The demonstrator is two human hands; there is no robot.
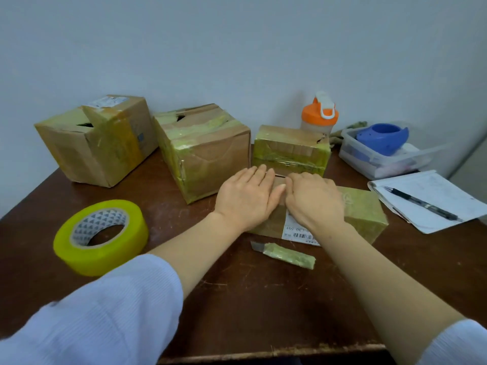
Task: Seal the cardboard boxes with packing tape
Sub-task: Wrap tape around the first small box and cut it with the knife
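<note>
Box point(363, 206) under both palms: left hand point(247, 198) flat, fingers straight; right hand point(313, 198) fingers bent, grip unclear. We advise pressing the top firmly level before fetching the tape roll point(100, 238).

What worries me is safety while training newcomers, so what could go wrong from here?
The knife lies with its blade tip out, close to the right forearm; drawing that arm back could graze it. The left hand and right hand both press the near box, while the tape roll sits off to the left; letting go to fetch it may let the flaps lift.
</note>
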